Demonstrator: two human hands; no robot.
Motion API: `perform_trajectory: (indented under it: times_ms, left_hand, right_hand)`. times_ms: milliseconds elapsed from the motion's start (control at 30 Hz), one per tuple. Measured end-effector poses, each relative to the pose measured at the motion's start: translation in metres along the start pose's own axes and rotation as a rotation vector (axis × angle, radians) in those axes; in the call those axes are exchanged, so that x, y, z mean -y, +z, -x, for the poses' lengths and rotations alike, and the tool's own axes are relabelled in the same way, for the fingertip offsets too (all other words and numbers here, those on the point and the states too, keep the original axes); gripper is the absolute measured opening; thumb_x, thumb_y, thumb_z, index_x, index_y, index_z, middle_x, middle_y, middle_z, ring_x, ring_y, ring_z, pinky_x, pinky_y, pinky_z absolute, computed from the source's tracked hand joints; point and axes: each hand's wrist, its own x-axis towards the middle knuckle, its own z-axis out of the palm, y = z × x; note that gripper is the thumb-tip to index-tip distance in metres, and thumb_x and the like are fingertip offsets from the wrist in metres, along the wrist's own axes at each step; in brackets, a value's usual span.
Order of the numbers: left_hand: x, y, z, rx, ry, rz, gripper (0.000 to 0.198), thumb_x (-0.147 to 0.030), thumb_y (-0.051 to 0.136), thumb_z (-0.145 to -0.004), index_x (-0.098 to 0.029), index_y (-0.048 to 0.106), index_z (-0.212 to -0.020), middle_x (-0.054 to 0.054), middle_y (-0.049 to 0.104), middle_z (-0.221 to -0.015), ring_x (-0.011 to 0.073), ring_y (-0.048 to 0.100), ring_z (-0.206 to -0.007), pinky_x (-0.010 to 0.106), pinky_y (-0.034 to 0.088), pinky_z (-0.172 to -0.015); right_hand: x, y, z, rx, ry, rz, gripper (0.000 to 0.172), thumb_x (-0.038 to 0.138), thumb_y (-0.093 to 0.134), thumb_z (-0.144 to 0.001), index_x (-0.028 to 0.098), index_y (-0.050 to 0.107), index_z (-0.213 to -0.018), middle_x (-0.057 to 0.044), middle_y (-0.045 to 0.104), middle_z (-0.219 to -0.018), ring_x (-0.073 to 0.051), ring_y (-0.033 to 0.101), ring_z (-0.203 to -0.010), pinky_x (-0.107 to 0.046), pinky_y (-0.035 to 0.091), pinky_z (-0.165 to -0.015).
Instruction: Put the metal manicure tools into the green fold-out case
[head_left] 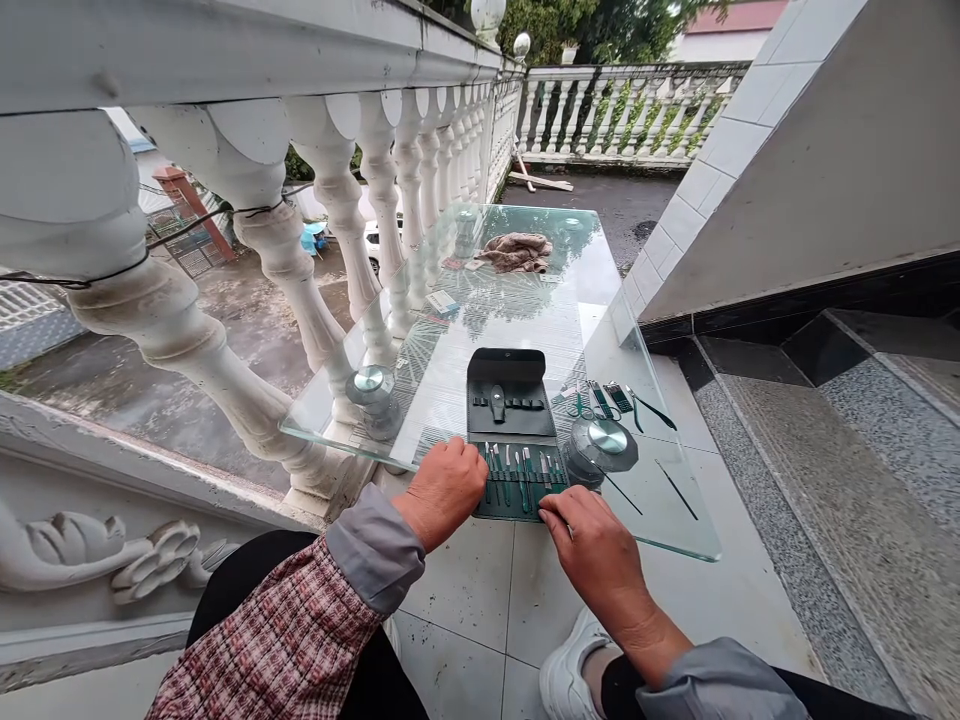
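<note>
A black manicure set case (506,366) lies unfolded near the close edge of the glass table (480,340). Its lower panel holds several slim metal tools (525,475) with dark green handles under a strap; the upper panel has mostly bare loops. My left hand (448,490) is closed at the left edge of that lower panel. At its lower right corner, my right hand (592,540) pinches the case between thumb and fingers. Right of the case lie scissors (577,403), nail clippers (602,400) and cuticle nippers (651,408). Two thin tools (677,490) rest nearer the right corner.
A crumpled brown cloth (517,252) and a small box (442,303) sit farther back on the table. Round metal-topped supports (607,435) show at the glass. A white balustrade (337,210) runs along the left; stone steps (780,440) rise at right.
</note>
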Motion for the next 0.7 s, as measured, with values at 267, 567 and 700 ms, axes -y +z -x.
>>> perform_trajectory:
  times_ms: [267, 567, 700]
  left_hand:
    - [0.0, 0.003, 0.0, -0.003, 0.013, -0.011, 0.016, 0.002, 0.045, -0.079, -0.01, 0.056, -0.081, 0.01, 0.056, -0.076, 0.0235, 0.054, -0.074, 0.031, 0.038, -0.057]
    - [0.001, 0.003, 0.001, -0.015, 0.015, -0.036, 0.016, 0.003, 0.047, -0.077, -0.011, 0.056, -0.079, 0.01, 0.056, -0.074, 0.0225, 0.053, -0.073, 0.029, 0.036, -0.055]
    - [0.0, 0.003, 0.0, -0.006, 0.02, -0.039, 0.017, 0.003, 0.048, -0.076, -0.01, 0.056, -0.081, 0.01, 0.056, -0.075, 0.0231, 0.054, -0.073, 0.03, 0.037, -0.056]
  right_hand:
    - [0.002, 0.001, 0.0, -0.002, -0.013, -0.007, 0.013, 0.022, 0.049, -0.087, 0.019, 0.06, -0.08, -0.002, 0.058, -0.075, -0.016, 0.049, -0.074, -0.027, 0.036, -0.065]
    - [-0.046, -0.026, -0.01, -0.092, 0.249, 0.096, 0.017, 0.027, 0.053, -0.083, 0.018, 0.057, -0.098, -0.004, 0.059, -0.083, -0.019, 0.052, -0.08, -0.03, 0.04, -0.068]
    - [-0.068, -0.033, -0.01, 0.01, 0.395, 0.241, 0.01, 0.028, 0.053, -0.082, 0.02, 0.057, -0.087, -0.005, 0.059, -0.085, -0.022, 0.052, -0.084, -0.029, 0.037, -0.063]
